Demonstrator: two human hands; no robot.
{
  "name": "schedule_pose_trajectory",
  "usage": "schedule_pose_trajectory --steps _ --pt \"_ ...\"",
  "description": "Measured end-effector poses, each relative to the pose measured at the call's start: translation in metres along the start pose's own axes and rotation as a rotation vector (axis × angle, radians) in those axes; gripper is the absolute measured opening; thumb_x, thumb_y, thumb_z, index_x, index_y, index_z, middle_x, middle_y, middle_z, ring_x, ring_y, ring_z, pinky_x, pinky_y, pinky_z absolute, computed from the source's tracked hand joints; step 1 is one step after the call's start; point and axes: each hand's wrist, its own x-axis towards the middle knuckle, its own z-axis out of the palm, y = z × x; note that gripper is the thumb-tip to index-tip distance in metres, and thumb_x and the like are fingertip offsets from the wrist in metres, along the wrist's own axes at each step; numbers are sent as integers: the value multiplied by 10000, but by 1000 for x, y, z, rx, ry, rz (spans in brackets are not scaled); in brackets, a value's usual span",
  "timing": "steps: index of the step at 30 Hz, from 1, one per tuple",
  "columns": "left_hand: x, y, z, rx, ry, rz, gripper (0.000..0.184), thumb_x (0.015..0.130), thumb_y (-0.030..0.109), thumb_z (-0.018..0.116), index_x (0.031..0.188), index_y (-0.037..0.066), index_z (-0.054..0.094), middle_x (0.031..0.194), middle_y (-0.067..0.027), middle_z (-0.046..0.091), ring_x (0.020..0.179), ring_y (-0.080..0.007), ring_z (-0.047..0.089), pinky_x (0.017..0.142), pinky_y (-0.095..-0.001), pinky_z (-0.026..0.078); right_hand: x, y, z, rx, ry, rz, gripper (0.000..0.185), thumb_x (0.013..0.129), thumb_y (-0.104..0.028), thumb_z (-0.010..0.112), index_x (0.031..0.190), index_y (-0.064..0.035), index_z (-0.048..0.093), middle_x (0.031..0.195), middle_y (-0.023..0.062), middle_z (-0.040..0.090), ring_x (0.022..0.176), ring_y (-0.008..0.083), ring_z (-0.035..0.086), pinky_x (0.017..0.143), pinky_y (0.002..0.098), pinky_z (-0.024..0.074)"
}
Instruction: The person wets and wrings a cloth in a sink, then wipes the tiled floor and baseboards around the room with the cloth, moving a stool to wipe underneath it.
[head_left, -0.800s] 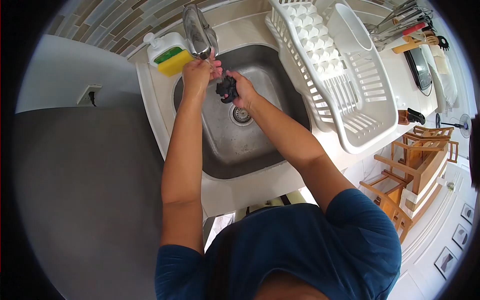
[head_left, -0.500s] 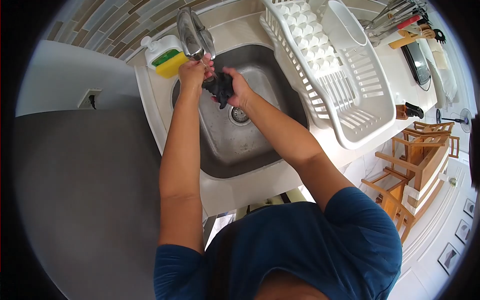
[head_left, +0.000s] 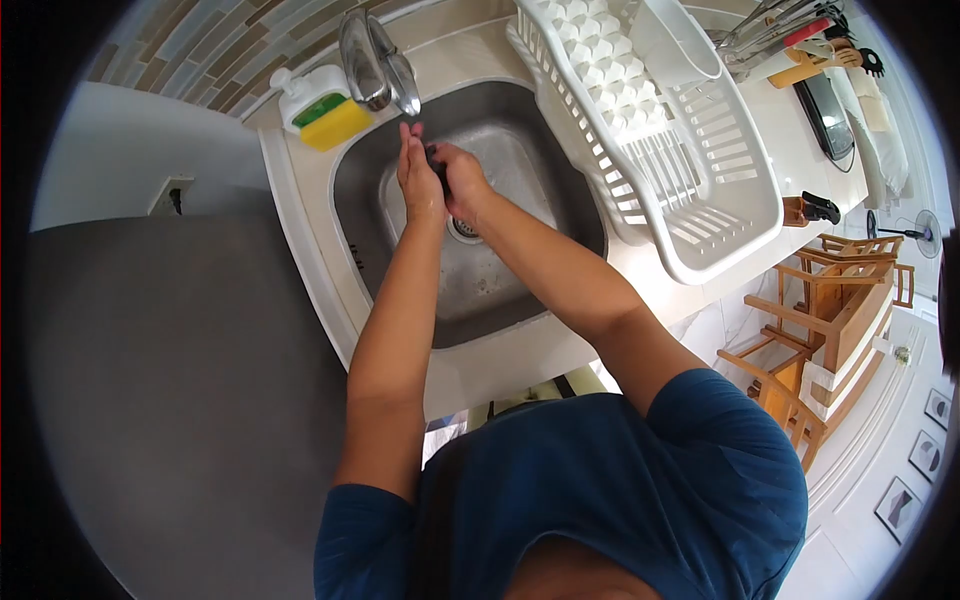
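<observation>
Over the grey sink [head_left: 490, 300], a dark cloth-like item [head_left: 437, 165] is squeezed between my two hands, mostly hidden by them. My right hand [head_left: 462, 180] is closed around it. My left hand [head_left: 420, 180] presses against its left side, palm inward, with fingers stretched toward the faucet. The metal faucet [head_left: 368, 65] stands just beyond my fingertips. Below my wrists the drain [head_left: 463, 228] is partly covered.
A white dish rack [head_left: 650, 200] holding a white egg tray [head_left: 605, 65] stands right of the sink. A yellow sponge [head_left: 336, 125] and a white soap bottle [head_left: 305, 92] are at the back left. A spray bottle [head_left: 808, 209] is at the counter's right edge.
My left hand has come away from the faucet and met my right hand around the dark item, which is now pressed small between them. The view has shifted slightly.
</observation>
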Motion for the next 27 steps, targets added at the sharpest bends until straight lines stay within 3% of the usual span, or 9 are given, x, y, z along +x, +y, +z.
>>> schedule_pose_trajectory --steps 3,5,6,9,10,13,14,22,27 --pt "-7 16 5 37 -143 7 646 1000 394 346 1482 31 115 1467 -141 340 1312 -256 372 1084 -343 285 -11 -27 4 222 -173 148 276 887 -230 527 1095 -58 583 1047 105 603 968 247 571 845 381 480" --pt "-15 23 8 728 -142 211 860 951 560 324 1451 -69 17 1398 -219 403 1365 -296 310 1145 -407 87 -21 -49 9 82 -226 219 351 892 -284 552 1171 -72 547 1105 111 592 1022 252 564 889 391 469" --pt "-22 26 6 916 -224 211 980 903 672 259 1433 -94 -47 1424 -218 366 1408 -366 172 1127 -500 -55 -28 -52 9 -54 -294 278 436 897 -338 577 1246 -85 512 1163 116 580 1076 257 557 933 401 459" --pt "-44 50 1 1299 -142 177 980 898 683 240 1438 -70 -81 1468 -181 323 1414 -417 68 1096 -585 -58 -46 -52 2 -332 -452 276 528 907 -345 589 1339 -91 424 1228 121 556 1111 260 560 933 406 478" --pt "-45 48 -10 1188 -120 161 947 891 699 229 1471 -8 -15 1500 -140 288 1406 -453 2 1074 -623 -64 -47 -53 -6 -250 -531 336 460 902 -166 601 1323 -63 447 1190 139 568 1026 248 611 822 366 538" --pt "-55 57 -39 1015 -108 94 878 896 691 254 1489 59 118 1492 -135 307 1411 -437 15 1080 -618 -45 -65 -47 -14 -480 -536 440 423 867 -23 593 1276 -22 489 1155 168 575 915 227 646 711 308 557" --pt "-61 57 -46 944 -76 100 819 908 673 259 1474 81 232 1493 -140 306 1412 -433 29 1087 -610 -23 -72 -38 -16 -522 -523 445 399 829 39 593 1222 31 521 1023 144 623 787 174 634 616 243 515" --pt "-84 43 -74 889 90 225 682 958 536 335 1393 13 379 1378 -191 455 1331 -434 296 1131 -461 152 -108 34 -36 -1085 -354 512 141 791 41 525 908 19 602 688 43 540 450 72 419 359 229 284" --pt "-95 40 -76 881 143 238 635 969 473 379 1353 -32 417 1327 -198 504 1262 -376 426 1122 -403 218 -118 53 -53 -1253 -281 467 170 882 -121 537 788 -8 623 583 33 507 416 95 413 359 261 305"
